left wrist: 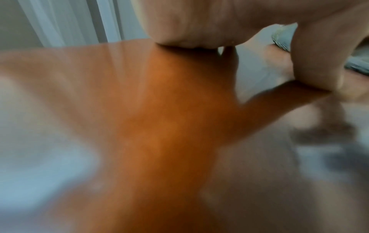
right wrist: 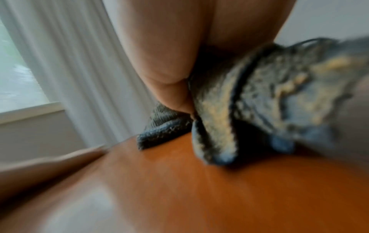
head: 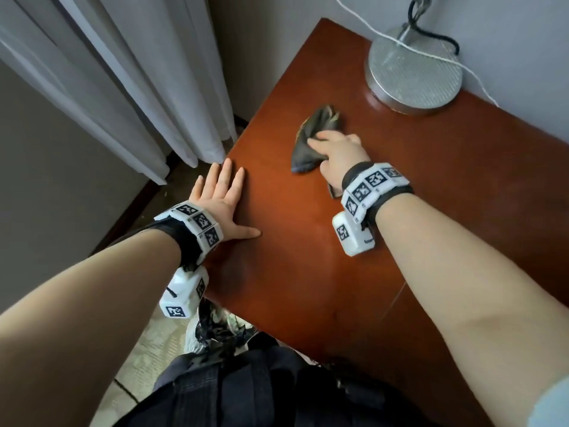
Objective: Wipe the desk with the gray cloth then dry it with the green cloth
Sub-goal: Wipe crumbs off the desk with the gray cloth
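Gray cloth [head: 311, 143] bunched under right hand [head: 338, 155], left hand [head: 220, 201] flat — desk [head: 308, 241] edge.

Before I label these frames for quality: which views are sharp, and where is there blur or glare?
Head view: mostly sharp, wide-angle bending at the edges, soft sheen on the desk, right hand on the cloth slightly smeared. Left wrist view: heavily blurred, pale glare patches on the desk. Right wrist view: motion-blurred, cloth weave partly readable, bright window washed out.

Head view looks steeply down toward 12 o'clock; both wrist views skim the counter [head: 308, 241] close up, blurred, sharing its surface.
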`<state>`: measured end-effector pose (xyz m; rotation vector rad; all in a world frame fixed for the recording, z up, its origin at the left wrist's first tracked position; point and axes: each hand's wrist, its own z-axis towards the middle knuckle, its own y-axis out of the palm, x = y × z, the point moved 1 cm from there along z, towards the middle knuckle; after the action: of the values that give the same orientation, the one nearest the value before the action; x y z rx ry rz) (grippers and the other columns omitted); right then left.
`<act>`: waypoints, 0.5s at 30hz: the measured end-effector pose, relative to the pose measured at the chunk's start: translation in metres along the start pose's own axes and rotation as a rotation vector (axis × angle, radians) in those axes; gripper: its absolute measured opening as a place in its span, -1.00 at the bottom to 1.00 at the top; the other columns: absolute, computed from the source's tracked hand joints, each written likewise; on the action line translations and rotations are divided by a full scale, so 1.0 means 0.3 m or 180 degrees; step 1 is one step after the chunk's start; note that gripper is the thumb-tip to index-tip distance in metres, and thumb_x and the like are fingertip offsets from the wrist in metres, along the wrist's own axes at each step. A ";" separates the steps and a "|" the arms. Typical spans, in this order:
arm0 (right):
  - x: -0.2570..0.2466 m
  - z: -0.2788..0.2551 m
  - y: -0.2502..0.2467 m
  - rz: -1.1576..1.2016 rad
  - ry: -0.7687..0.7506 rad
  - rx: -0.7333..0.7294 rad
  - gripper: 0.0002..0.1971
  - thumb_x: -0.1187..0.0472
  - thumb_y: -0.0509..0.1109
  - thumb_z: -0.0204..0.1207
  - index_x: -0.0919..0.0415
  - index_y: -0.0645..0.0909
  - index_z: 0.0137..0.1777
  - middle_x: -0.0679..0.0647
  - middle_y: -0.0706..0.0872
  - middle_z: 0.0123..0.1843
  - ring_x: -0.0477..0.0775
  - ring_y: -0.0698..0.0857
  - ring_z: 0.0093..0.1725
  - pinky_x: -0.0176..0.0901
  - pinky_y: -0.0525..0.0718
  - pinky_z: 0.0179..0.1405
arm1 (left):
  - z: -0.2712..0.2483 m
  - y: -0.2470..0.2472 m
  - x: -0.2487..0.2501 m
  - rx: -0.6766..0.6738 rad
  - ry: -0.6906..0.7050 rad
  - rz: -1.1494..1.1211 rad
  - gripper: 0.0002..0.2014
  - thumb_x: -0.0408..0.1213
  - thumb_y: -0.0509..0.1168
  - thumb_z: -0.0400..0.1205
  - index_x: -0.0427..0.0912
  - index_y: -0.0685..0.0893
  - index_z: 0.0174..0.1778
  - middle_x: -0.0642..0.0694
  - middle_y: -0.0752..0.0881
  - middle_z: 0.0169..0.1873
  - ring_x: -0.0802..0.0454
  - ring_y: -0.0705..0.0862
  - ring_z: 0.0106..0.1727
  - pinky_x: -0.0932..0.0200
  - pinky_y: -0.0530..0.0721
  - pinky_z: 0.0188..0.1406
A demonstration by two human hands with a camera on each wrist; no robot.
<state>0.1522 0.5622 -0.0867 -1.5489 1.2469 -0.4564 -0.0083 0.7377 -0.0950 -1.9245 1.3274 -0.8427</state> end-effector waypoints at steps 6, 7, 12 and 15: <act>-0.052 -0.424 0.066 -0.0497 -0.1605 -0.1355 -0.46 0.40 0.15 0.51 -0.02 0.50 0.44 -0.12 0.43 0.54 0.06 0.38 0.44 -0.39 0.17 0.41 | -0.016 -0.029 0.001 -0.0216 0.0054 -0.0059 0.23 0.23 0.43 0.38 0.02 -0.43 0.59 -0.06 -0.51 0.56 -0.05 -0.49 0.58 -0.07 -0.36 0.58; -0.040 -0.468 0.060 -0.0430 -0.1568 -0.1592 -0.48 0.43 0.15 0.50 0.03 0.54 0.42 -0.10 0.47 0.52 0.01 0.40 0.45 -0.49 0.15 0.34 | -0.014 -0.030 0.004 -0.0220 0.0059 -0.0056 0.23 0.23 0.43 0.38 0.02 -0.43 0.59 -0.06 -0.51 0.56 -0.05 -0.49 0.58 -0.08 -0.35 0.59; 0.061 -0.505 0.023 0.0460 -0.0312 0.0086 -0.48 0.52 0.17 0.46 0.10 0.60 0.35 0.04 0.53 0.48 0.05 0.43 0.50 -0.44 0.13 0.47 | -0.041 -0.020 0.003 -0.0087 0.0104 -0.0056 0.16 0.25 0.40 0.40 0.04 -0.35 0.62 -0.07 -0.46 0.59 -0.08 -0.45 0.60 -0.13 -0.34 0.59; 0.062 -0.517 0.133 0.0334 0.0695 0.0499 -0.46 0.41 0.11 0.56 0.00 0.43 0.50 0.00 0.34 0.59 0.17 0.29 0.54 -0.28 0.09 0.54 | -0.082 0.013 0.013 0.0149 0.0115 0.0156 -0.03 0.27 0.25 0.51 0.07 -0.25 0.64 -0.11 -0.35 0.62 -0.17 -0.36 0.63 -0.19 -0.27 0.60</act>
<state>0.0176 0.4753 -0.0684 -1.3209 1.4166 -0.6526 -0.0289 0.7292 -0.0831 -1.8412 1.3587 -0.8803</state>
